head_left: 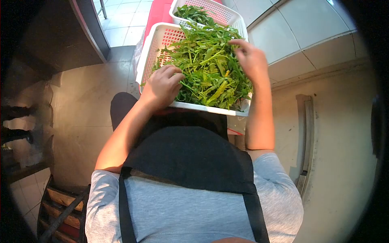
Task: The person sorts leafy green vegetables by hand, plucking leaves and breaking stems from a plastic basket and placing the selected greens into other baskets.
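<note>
A heap of leafy greens (210, 67) with long stems fills a white perforated plastic basket (198, 107) in front of me. My left hand (164, 85) is at the basket's near left side, its fingers curled down onto the greens and closed around stems; the fingertips are partly hidden. At the upper right edge of the heap, my right hand (252, 60) is over the leaves with thumb and forefinger apart. Nothing plainly shows between the right fingers. A few leaves in the heap are yellowish.
Behind the near basket stands a second white basket (239, 20) with more greens. Both rest on a red surface (161, 12). A tiled wall (283, 32) runs along the right, and a dark cabinet panel (60, 32) stands at the left. A wooden-slatted object (60, 198) is at lower left.
</note>
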`<state>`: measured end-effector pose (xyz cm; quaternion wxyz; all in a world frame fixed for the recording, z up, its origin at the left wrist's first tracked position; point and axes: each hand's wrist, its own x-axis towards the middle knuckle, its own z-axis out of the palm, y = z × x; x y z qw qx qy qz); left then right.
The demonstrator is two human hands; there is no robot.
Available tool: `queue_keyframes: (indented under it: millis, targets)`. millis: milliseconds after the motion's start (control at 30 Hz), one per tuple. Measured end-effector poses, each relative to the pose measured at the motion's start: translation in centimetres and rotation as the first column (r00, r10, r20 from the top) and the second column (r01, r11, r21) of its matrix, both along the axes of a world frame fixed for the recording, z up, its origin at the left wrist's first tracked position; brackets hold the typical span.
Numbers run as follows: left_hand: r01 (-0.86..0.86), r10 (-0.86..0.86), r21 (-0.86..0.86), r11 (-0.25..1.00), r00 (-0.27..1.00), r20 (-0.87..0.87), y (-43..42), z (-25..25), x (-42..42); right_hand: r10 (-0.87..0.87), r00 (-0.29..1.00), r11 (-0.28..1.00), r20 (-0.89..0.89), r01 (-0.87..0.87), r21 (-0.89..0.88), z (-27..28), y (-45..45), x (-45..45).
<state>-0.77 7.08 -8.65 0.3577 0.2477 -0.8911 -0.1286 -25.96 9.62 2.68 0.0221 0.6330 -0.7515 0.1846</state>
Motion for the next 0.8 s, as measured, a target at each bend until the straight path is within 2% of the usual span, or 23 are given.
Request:
queue_keyframes:
  millis: [67,100,200,233,267,300,333,367,467,500,600,633,700,800]
  targets:
    - [0.002,-0.002,0.001,1.000,1.000,-0.009,0.1,0.2,0.0,0.250,0.961,0.968,-0.119,-0.253,-0.008,-2.4,-1.2,-0.4]
    - [-0.002,0.002,-0.008,1.000,1.000,-0.017,0.1,0.2,0.1,0.234,0.944,0.971,-0.233,-0.238,0.009,-3.2,-1.6,-0.6]
    - [-0.021,0.021,-0.014,1.000,0.999,-0.039,0.1,0.2,0.4,0.144,0.977,0.954,-0.158,-0.179,-0.239,-2.6,-2.3,-2.3]
    - [-0.024,0.024,0.002,1.000,0.999,-0.042,0.2,0.3,0.4,0.127,0.992,0.945,-0.012,-0.125,-0.301,-1.7,-2.2,-2.7]
    - [-0.020,0.021,0.017,1.000,0.999,-0.044,0.2,0.3,0.3,0.141,0.937,0.954,0.321,-0.042,-0.297,-1.2,-2.1,-3.3]
    - [-0.006,0.008,0.034,0.999,0.999,-0.054,0.1,0.2,0.2,0.141,0.775,0.963,0.616,0.038,-0.268,-0.5,-1.8,-3.7]
    - [0.010,-0.007,0.051,0.999,0.998,-0.065,-0.3,-0.1,0.2,0.133,0.526,0.970,0.840,0.104,-0.218,0.1,-1.5,-4.0]
    - [0.026,-0.020,0.066,0.997,0.997,-0.078,-0.7,-0.1,0.0,0.267,0.410,0.944,0.872,0.071,-0.322,0.3,-1.1,-3.7]
    - [0.033,-0.030,0.015,0.999,0.985,-0.169,-1.3,1.2,-0.1,0.185,0.270,0.982,0.945,-0.006,-0.190,0.8,0.5,-4.2]
    - [0.054,-0.052,0.007,0.999,0.981,-0.185,-2.1,1.7,-0.1,0.187,0.188,0.981,0.964,0.010,-0.192,0.6,0.7,-3.7]
    - [0.081,-0.016,0.245,0.966,0.966,-0.258,-2.6,5.8,-1.1,0.203,0.119,0.977,0.972,-0.088,-0.193,0.0,1.2,-2.7]
    - [0.196,-0.041,0.383,0.903,0.925,-0.377,-2.5,7.2,-1.8,0.212,0.214,0.974,0.953,-0.123,-0.189,-0.2,1.2,-2.0]
    - [0.451,-0.022,0.572,0.685,0.797,-0.603,-1.9,9.2,-3.6,0.231,0.399,0.968,0.887,-0.183,-0.169,-0.7,1.3,0.6]
    - [0.474,-0.080,0.584,0.659,0.816,-0.572,-2.1,9.6,-5.4,0.440,0.467,0.895,0.767,-0.294,-0.334,-3.1,0.9,4.3]
